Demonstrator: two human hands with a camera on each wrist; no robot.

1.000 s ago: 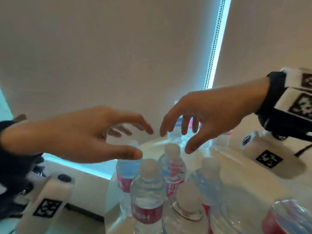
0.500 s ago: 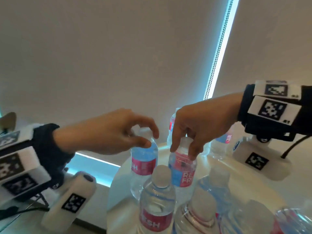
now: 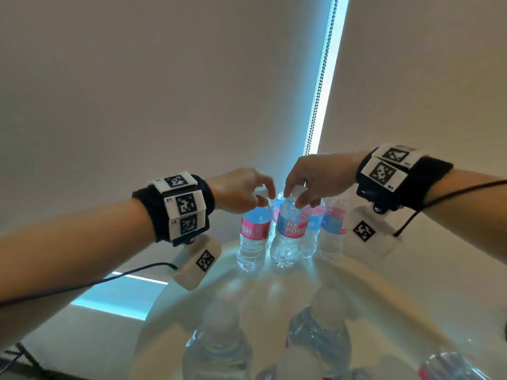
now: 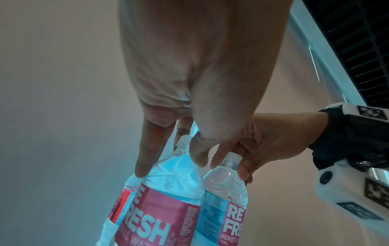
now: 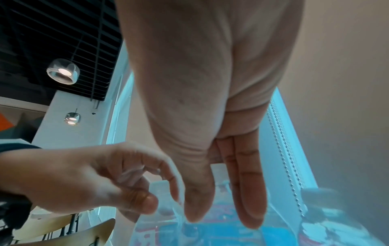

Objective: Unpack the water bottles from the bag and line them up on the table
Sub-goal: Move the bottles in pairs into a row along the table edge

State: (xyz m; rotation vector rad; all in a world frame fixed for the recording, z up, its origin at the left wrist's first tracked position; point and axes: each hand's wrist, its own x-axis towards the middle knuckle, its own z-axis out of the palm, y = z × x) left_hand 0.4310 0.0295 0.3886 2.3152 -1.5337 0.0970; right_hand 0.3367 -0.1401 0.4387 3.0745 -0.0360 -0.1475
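Two clear water bottles with pink and blue labels stand side by side at the far part of the white round table (image 3: 370,292). My left hand (image 3: 264,194) pinches the white cap of the left bottle (image 3: 252,234). My right hand (image 3: 296,193) pinches the cap of the right bottle (image 3: 288,231). The left wrist view shows my left fingers (image 4: 143,159) round the neck of the left bottle (image 4: 160,204), and the right bottle (image 4: 223,196) beside it. In the right wrist view, my right fingers (image 5: 250,199) point down onto blurred bottles.
Two more bottles (image 3: 333,226) stand just right of and behind the held pair. Several blurred bottles (image 3: 216,344) crowd the table's near edge. A chair back (image 5: 63,231) lies past the table's left side. Window blinds rise behind.
Both hands took hold of two bottles by their caps. They have carried them from the near cluster to the far side of the table, beside the bottles standing there.
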